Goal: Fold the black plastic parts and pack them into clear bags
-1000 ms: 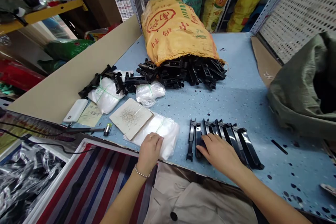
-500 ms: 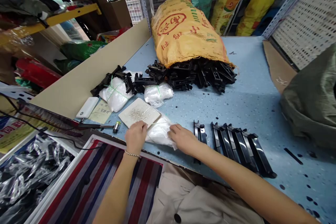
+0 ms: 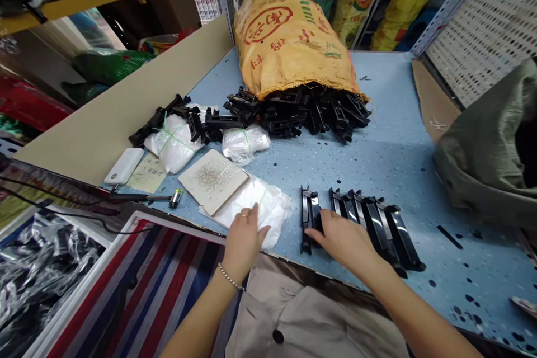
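Observation:
My left hand [image 3: 245, 240] rests at the near side of a stack of clear plastic bags [image 3: 277, 207], its fingers stretched out and thumb apart. A square, speckled pale board [image 3: 212, 179] lies on part of the stack. My right hand [image 3: 346, 238] is closed around the right side of a short pair of long black plastic parts [image 3: 308, 207], thumb toward me. To its right, several more black parts [image 3: 377, 224] lie side by side in a slanted row. My right fingertips are partly hidden behind the parts.
An orange woven sack [image 3: 293, 39] spills black parts [image 3: 289, 114] across the back of the blue table. Tied bag bundles [image 3: 176, 142], a white power bank [image 3: 123, 166] and a hammer-like tool [image 3: 159, 197] lie left. A dark green sack [image 3: 486, 156] stands right.
My right hand has left the plastic bags and moved right onto the black parts. My left hand has shifted right and toward me, its fingers now spread. The bags lie more spread out.

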The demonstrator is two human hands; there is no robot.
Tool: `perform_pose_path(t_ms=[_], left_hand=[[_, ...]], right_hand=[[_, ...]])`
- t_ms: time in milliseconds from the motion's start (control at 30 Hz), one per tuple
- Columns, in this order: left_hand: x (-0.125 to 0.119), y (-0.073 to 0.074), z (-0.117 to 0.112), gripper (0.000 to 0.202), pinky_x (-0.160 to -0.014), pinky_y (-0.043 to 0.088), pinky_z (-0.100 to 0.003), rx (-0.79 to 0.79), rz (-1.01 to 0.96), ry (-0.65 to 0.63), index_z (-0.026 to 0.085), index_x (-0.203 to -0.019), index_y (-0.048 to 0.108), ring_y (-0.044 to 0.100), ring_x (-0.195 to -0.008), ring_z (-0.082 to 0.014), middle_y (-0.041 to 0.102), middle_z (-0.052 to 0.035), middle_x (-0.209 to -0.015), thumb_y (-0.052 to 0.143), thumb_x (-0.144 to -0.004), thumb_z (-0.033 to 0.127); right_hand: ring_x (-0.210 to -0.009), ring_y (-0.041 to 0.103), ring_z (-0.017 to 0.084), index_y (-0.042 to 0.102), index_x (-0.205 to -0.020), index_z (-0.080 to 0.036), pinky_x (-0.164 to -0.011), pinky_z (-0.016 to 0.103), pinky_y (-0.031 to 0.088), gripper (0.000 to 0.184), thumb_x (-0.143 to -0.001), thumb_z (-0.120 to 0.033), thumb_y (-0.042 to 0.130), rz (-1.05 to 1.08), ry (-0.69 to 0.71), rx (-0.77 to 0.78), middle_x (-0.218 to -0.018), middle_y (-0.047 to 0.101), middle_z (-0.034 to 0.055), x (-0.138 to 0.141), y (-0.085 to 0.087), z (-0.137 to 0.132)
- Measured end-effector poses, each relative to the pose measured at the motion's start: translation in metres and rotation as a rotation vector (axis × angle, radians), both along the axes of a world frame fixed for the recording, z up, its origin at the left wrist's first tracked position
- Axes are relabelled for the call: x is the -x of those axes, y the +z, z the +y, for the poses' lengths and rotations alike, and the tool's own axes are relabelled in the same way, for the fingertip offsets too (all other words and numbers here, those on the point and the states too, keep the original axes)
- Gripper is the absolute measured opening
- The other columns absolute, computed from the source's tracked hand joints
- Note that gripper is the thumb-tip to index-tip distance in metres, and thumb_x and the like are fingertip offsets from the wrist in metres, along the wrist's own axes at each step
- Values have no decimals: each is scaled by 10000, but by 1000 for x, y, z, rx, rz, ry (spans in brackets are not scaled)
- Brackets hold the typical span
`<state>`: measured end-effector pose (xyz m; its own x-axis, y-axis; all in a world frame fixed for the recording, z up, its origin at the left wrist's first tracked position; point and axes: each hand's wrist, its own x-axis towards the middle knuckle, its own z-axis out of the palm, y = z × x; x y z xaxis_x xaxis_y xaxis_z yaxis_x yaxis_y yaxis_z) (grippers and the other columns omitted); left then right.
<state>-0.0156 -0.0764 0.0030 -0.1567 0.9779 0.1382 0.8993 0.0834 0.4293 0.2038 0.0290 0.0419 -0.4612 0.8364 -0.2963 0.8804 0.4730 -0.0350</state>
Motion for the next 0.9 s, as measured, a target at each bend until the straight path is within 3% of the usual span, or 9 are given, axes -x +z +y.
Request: perform_pose_path(t_ms=[67,133,267,400,467,533,667,800,900], left_hand=[[-11,1,-1,408,-822,525,-386,104,-96,-186,178,-1256,530,621,-951,-251,624,-117,-1063,556,-880,334],[-16,3,-2,333,-762,535,-316,140,-228,-272,222,-1215,560,640,-825,-186,644,-65,-1003,524,-904,333],[-20,1,-2,270,-769,528,-344,2,-171,-67,175,-1136,582,631,-842,-202,626,-93,-986,474,-925,305],[-28,-9,-1,292,-777,528,-392,-37,37,-17,167,-1105,593,596,-928,-254,593,-116,-1034,590,-862,328],[-31,-13,0,144,-763,525,-374,-28,80,-33,183,-988,629,588,-888,-228,594,-99,-1007,544,-883,229],[-30,-13,0,140,-772,520,-366,-36,78,-49,186,-898,637,581,-881,-216,598,-92,-987,498,-896,178],[-22,-11,6,104,-766,511,-384,-13,73,-76,181,-922,632,581,-884,-235,608,-103,-1008,546,-878,217],[-11,-8,14,183,-721,507,-311,16,-156,-7,185,-819,598,600,-790,-174,608,-58,-870,444,-916,173],[-10,-8,17,95,-740,511,-336,-19,-179,1,179,-892,585,598,-853,-206,601,-73,-930,570,-856,266]], right_hand=[[-783,694,301,590,-1005,-136,-584,329,455,316,-914,-413,467,-9,8,58,-915,702,165,-2,-3,-7],[-787,696,306,586,-1009,-141,-581,323,446,290,-909,-388,472,1,-6,114,-892,707,155,-3,-6,-10],[-793,692,304,596,-960,-136,-600,317,428,256,-900,-353,474,37,-18,163,-871,704,164,-5,-8,-8],[-764,673,271,602,-919,-145,-612,306,401,192,-882,-284,474,144,-61,209,-822,693,136,-12,-11,-1],[-751,650,244,600,-950,-164,-616,300,401,208,-878,-311,473,322,-125,292,-811,683,99,-19,-12,2],[-764,625,215,592,-1010,-184,-647,299,426,247,-882,-351,463,604,-213,435,-834,671,62,-24,-13,1],[-815,599,179,574,-1124,-200,-692,287,470,363,-864,-446,509,1134,-427,816,-958,656,42,-25,-14,-9],[-799,608,173,601,-1132,-226,-629,261,466,409,-806,-471,619,1305,-617,1050,-951,669,26,-18,-18,-23],[-783,619,177,626,-1130,-227,-641,273,476,405,-792,-449,653,1364,-659,1121,-900,685,25,-13,-23,-29]])
